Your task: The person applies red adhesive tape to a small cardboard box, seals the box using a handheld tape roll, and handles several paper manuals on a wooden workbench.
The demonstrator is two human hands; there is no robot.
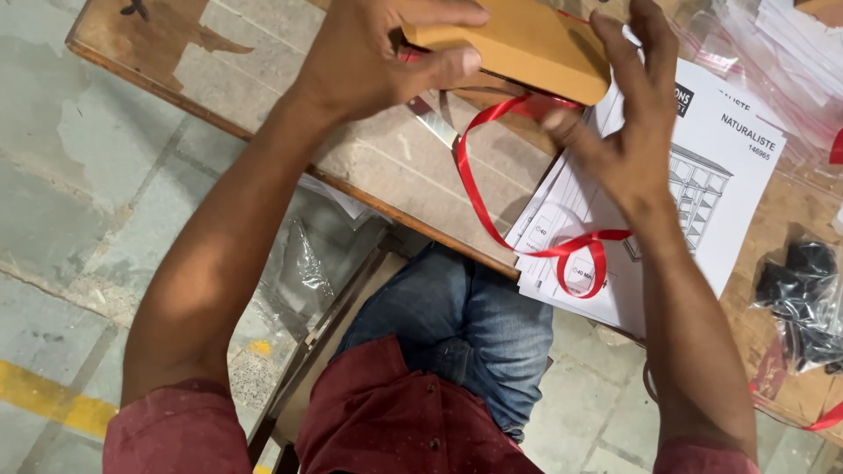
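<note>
Left hand (369, 61) pinches the tan box (527, 44); right hand (628, 132), fingers spread, tugs red ribbon (479, 197) just under the box.

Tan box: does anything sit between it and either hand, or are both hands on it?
Nothing visible is in the way. The left hand grips the tan box directly at its near edge. The right hand touches its right side, and the red ribbon runs from under the box past those fingers, not blocking them.

A stack of printed assembly sheets (702, 167) lies on a worn wooden table (263, 61). A clear bag of black parts (803, 298) sits beside it, above a concrete floor (79, 202).
</note>
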